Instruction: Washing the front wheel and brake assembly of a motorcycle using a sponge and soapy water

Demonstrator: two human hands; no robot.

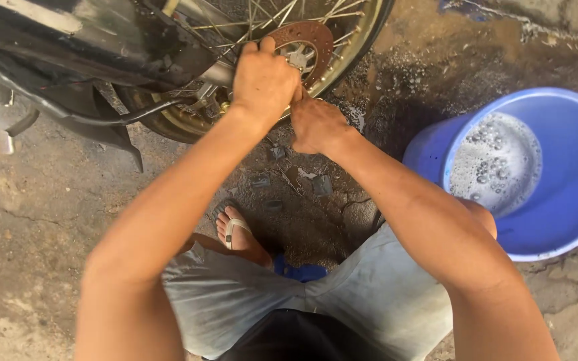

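A motorcycle's spoked wheel with a gold rim and a rusty brown brake disc fills the top of the view. My left hand is clenched against the wheel near the disc and spokes. My right hand is closed just below and to the right of it, touching the rim's lower edge. Whatever the fingers grip is hidden by the hands themselves.
A blue bucket with soapy water stands at the right. The ground is wet, cracked concrete with small debris. My foot in a sandal rests below the wheel. The motorcycle's black frame and cable lie at the top left.
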